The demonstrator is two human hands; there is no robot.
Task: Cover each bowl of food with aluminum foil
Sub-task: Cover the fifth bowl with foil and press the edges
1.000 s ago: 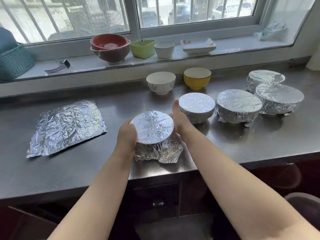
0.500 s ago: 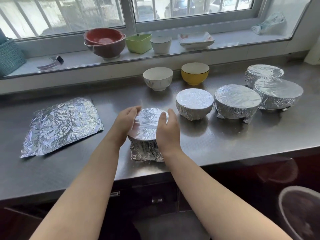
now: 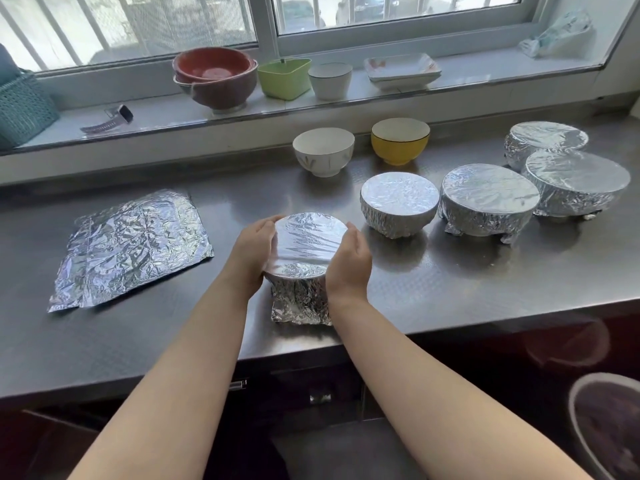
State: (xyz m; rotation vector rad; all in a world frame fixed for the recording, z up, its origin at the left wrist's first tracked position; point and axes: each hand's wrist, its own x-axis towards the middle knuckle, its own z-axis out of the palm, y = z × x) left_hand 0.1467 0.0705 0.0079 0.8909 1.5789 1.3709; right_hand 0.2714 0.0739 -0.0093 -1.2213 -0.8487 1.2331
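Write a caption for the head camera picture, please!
Both hands press foil around a bowl on the counter.

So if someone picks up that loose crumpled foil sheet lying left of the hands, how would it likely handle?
The foil sheet looks thin and creased all over, so it would probably flop and bend rather than stay flat. It lies nearly flat on the counter with nothing on it, so it is likely very light and may slide at a push. It could tear easily.

A single head-worn wide-angle camera looks forward and down from the counter's (image 3: 450,292) near edge toward its far edge and the window (image 3: 398,15) behind. It sits close: both forearms enter from the bottom of the frame, and the counter spans the whole width. Lines bow toward the frame's edges. No second view shares the scene.
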